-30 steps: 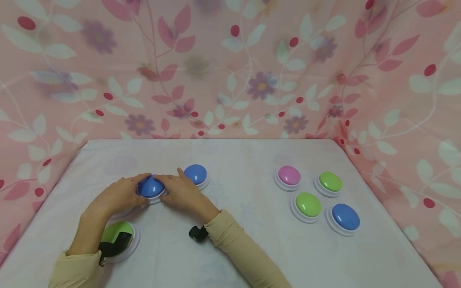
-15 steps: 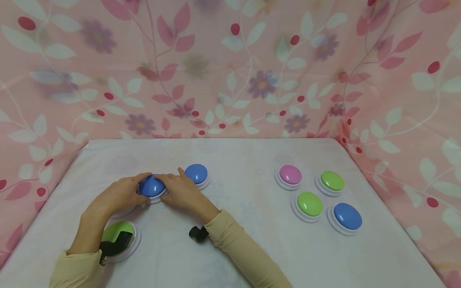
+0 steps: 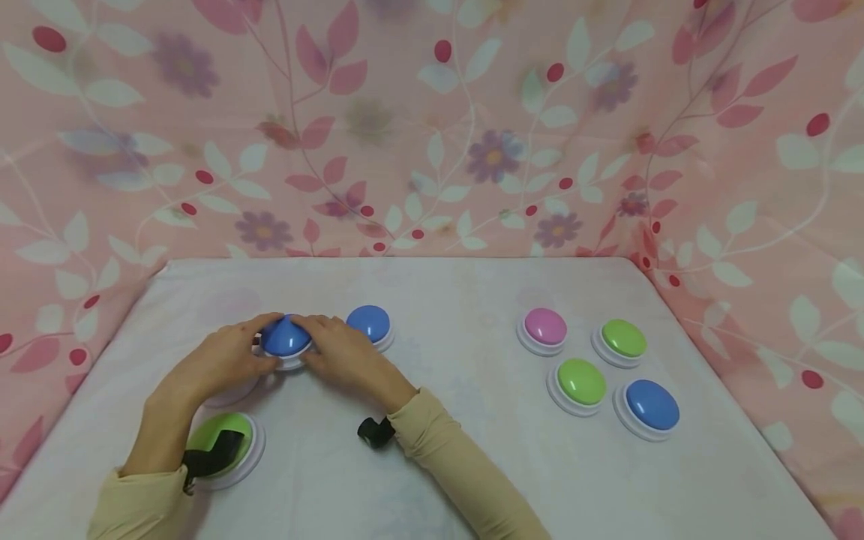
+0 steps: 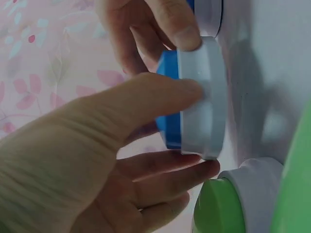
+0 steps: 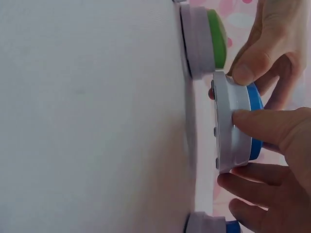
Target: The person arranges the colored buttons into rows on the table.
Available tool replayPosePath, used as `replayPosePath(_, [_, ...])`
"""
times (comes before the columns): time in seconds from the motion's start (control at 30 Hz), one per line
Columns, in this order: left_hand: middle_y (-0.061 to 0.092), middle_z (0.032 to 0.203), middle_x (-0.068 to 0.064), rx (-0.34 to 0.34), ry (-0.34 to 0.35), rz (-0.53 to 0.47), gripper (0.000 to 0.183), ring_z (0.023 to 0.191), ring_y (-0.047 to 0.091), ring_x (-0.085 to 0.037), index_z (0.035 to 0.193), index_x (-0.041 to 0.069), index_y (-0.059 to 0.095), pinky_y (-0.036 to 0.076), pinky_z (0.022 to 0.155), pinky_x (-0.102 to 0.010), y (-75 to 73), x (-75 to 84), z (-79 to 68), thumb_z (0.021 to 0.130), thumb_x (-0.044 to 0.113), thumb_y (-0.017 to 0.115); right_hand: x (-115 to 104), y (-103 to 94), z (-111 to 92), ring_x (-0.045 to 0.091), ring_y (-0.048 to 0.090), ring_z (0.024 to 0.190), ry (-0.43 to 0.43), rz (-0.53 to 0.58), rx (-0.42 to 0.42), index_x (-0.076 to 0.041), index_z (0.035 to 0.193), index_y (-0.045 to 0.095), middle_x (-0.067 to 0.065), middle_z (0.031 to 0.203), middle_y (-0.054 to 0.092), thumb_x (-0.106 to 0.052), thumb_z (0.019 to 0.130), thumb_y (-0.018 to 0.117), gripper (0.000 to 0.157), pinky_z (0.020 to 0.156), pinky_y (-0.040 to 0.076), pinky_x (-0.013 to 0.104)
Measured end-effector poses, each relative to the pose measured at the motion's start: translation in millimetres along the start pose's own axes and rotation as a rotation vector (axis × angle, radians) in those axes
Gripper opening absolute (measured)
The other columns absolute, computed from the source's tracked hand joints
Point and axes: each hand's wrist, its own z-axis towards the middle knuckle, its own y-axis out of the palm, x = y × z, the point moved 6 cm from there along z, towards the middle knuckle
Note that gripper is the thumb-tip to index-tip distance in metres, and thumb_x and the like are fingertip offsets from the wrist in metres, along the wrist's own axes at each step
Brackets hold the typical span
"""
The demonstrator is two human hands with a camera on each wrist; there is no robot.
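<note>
Between my two hands is a push button with a blue domed top [image 3: 286, 339] and a round white base. My left hand [image 3: 217, 361] grips it from the left, thumb on the near side of the base [image 4: 198, 121]. From the right, my right hand [image 3: 351, 361] grips the same button, its thumb and fingers around the white side [image 5: 234, 127]. A gap shows between the button's underside and the white cloth in the right wrist view. Just right of my right fingers stands a second blue button [image 3: 369, 322].
A green button [image 3: 214, 426] sits below my left wrist, partly covered by a black wrist camera [image 3: 214, 454]. Another white base [image 3: 232, 394] shows beneath my left hand. Toward the right stand a pink button [image 3: 545, 325], two green ones [image 3: 582, 381] [image 3: 624, 337] and a blue one [image 3: 652, 405].
Both hands have risen slightly, lifting the blue button from the cloth. The head view has shifted a little; the other buttons stay in place.
</note>
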Motion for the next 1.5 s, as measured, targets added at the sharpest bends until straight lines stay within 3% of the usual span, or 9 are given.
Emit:
replayPosePath(0.1, [0.06, 0.125, -0.034, 0.034, 0.021, -0.029, 0.07, 0.109, 0.062, -0.048, 0.143, -0.003, 0.045, 0.047, 0.093, -0.063, -3.8, 2.8, -0.9, 0.084, 0.022, 0.075, 3, -5.8, -1, 0.012, 0.052, 0.13, -0.001, 0.053, 0.009, -0.022, 0.153, 0.036, 0.0, 0.146, 0.051, -0.031, 0.098, 0.062, 0.061, 0.103, 0.047, 0.028])
replayPosePath(0.4, [0.058, 0.131, -0.03, 0.112, 0.064, -0.055, 0.067, 0.115, 0.059, -0.047, 0.144, -0.001, 0.045, 0.043, 0.097, -0.063, -18.1, 21.8, 3.1, 0.088, 0.021, 0.074, 12, -29.1, -3, 0.024, 0.045, 0.139, -0.03, 0.161, 0.061, -0.016, 0.153, 0.038, 0.013, 0.153, 0.042, -0.025, 0.096, 0.066, 0.063, 0.11, 0.041, 0.033])
replayPosePath(0.57, [0.059, 0.129, -0.03, 0.193, 0.118, -0.033, 0.062, 0.114, 0.059, -0.046, 0.14, -0.004, 0.049, 0.045, 0.097, -0.061, -20.4, 37.6, 14.5, 0.087, 0.019, 0.074, 26, -41.6, -9, 0.024, 0.044, 0.14, -0.019, 0.196, 0.108, -0.016, 0.152, 0.04, 0.013, 0.154, 0.04, -0.025, 0.095, 0.067, 0.064, 0.11, 0.04, 0.034])
replayPosePath(0.7, [0.058, 0.13, -0.03, 0.228, 0.147, -0.017, 0.062, 0.117, 0.058, -0.046, 0.139, -0.004, 0.05, 0.045, 0.098, -0.06, -15.0, 49.7, 27.3, 0.086, 0.016, 0.074, 41, -49.9, -17, 0.025, 0.045, 0.139, 0.005, 0.211, 0.139, -0.014, 0.151, 0.041, 0.012, 0.154, 0.041, -0.024, 0.094, 0.068, 0.064, 0.111, 0.039, 0.034])
replayPosePath(1.1, [0.055, 0.134, -0.023, 0.22, 0.15, 0.004, 0.071, 0.113, 0.061, -0.043, 0.145, 0.006, 0.047, 0.05, 0.091, -0.06, 4.7, 92.3, 63.7, 0.085, 0.029, 0.075, 89, -74.8, -49, 0.029, 0.048, 0.136, 0.049, 0.268, 0.216, -0.012, 0.15, 0.043, 0.014, 0.155, 0.039, -0.022, 0.095, 0.067, 0.061, 0.108, 0.042, 0.04])
replayPosePath(1.5, [0.051, 0.139, -0.021, 0.21, 0.238, -0.014, 0.076, 0.117, 0.06, -0.041, 0.148, 0.009, 0.043, 0.051, 0.092, -0.057, 33.6, 124.9, 84.0, 0.083, 0.028, 0.078, 122, -91.9, -80, 0.032, 0.047, 0.136, 0.062, 0.254, 0.242, -0.006, 0.147, 0.046, 0.019, 0.151, 0.043, -0.019, 0.094, 0.069, 0.059, 0.108, 0.042, 0.041])
